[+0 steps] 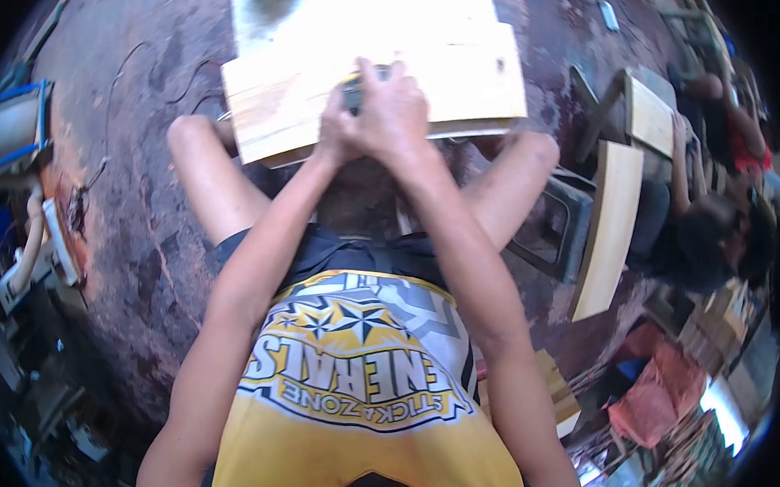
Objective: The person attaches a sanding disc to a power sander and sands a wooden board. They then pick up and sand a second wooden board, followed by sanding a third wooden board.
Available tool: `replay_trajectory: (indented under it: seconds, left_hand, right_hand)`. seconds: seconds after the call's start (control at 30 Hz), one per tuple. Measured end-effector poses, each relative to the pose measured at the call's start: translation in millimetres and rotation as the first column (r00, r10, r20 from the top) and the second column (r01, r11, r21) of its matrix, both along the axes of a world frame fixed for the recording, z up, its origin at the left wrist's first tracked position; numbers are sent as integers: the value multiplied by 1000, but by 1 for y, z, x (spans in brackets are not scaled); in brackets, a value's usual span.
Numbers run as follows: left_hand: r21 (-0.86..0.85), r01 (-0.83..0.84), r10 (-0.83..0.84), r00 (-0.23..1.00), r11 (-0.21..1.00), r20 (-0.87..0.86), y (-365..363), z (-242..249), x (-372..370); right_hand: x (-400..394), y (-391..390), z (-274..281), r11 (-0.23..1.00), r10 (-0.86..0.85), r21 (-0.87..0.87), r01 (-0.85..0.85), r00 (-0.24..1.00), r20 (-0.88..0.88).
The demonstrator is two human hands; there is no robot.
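A board [469, 84] lies across the near part of the surface [393, 10], its right end reaching past the surface's right edge. On the board, around mid-length, sits a small tool [352, 96], with the left hand [336, 128] at its left and near side and the right hand [395, 111] at its right. Right of the surface, on the floor [133, 256], stands a stool [569, 231]; just right of it is a plank [609, 229], with another person [708, 234] farther right.
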State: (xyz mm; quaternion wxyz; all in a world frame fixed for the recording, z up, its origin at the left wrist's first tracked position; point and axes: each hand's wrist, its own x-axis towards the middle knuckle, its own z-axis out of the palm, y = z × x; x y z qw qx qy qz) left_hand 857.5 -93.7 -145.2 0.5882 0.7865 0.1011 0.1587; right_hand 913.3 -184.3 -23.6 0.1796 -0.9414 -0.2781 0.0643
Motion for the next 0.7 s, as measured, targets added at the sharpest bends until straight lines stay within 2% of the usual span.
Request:
replay_trajectory:
  seconds: [0.03, 0.07, 0.17, 0.23, 0.27, 0.3, 0.33, 0.37, 0.4, 0.43, 0.47, 0.5, 0.53, 0.57, 0.63, 0.7]
  left_hand:
    - [69, 16, -17, 1000, 998, 16, -2, 4, 2]
    - [222, 29, -38, 999, 975, 36, 0, 12, 3]
    - [516, 198, -275, 958, 833, 76, 51, 31, -2]
    - [641, 106, -171, 984, 760, 40, 115, 27, -31]
    - [630, -100, 98, 994, 770, 38, 140, 19, -49]
    - [619, -300, 358, 933, 725, 34, 161, 9, -64]
    - [609, -366, 537, 835, 703, -118, 171, -8, -78]
    - [607, -429, 680, 683, 669, -266, 178, -29, -92]
    - [131, -519, 510, 706, 845, -491, 190, -52, -103]
    - [-324, -595, 303, 717, 736, -628, 187, -57, -106]
    - [-429, -652, 297, 707, 626, -641, 175, -63, -109]
    - [-522, -693, 289, 700, 498, -653, 153, -36, -102]
    - [-548, -677, 329, 726, 491, -603, 146, -46, -102]
    - [-575, -694, 397, 719, 433, -570, 135, -38, -101]
    - [-649, -726, 428, 673, 227, -603, 128, -41, -101]
    - [-695, -692, 410, 701, 192, -584, 127, -44, -102]
  right_hand:
    - [3, -3, -2, 1000, -3, -23, 4, 999, 46]
    - [5, -5, 3, 998, 1, -67, -1, 1000, -3]
    - [8, -2, 11, 988, 46, -145, -51, 998, -36]
    - [5, 4, 12, 977, 76, -199, -76, 997, -12]
    - [1, 6, 12, 984, 104, -147, -104, 995, -8]
    - [-2, 12, 12, 980, 124, -154, -123, 992, -7]
    - [-6, 18, 12, 976, 154, -157, -154, 988, -11]
    - [-9, 24, 12, 970, 186, -160, -185, 983, -14]
    - [-11, 31, 12, 964, 206, -169, -205, 978, -12]
    - [-13, 37, 13, 954, 236, -186, -236, 971, -22]
    - [-15, 43, 13, 942, 267, -202, -267, 963, -30]
    - [-19, 47, 14, 934, 285, -214, -284, 958, -29]
    - [-24, 49, 16, 919, 307, -240, -312, 950, -58]
    - [-28, 51, 18, 902, 329, -266, -340, 940, -85]
    - [-45, 54, 20, 885, 363, -282, -371, 928, -82]
    - [-55, 64, 17, 870, 394, -291, -398, 916, -76]
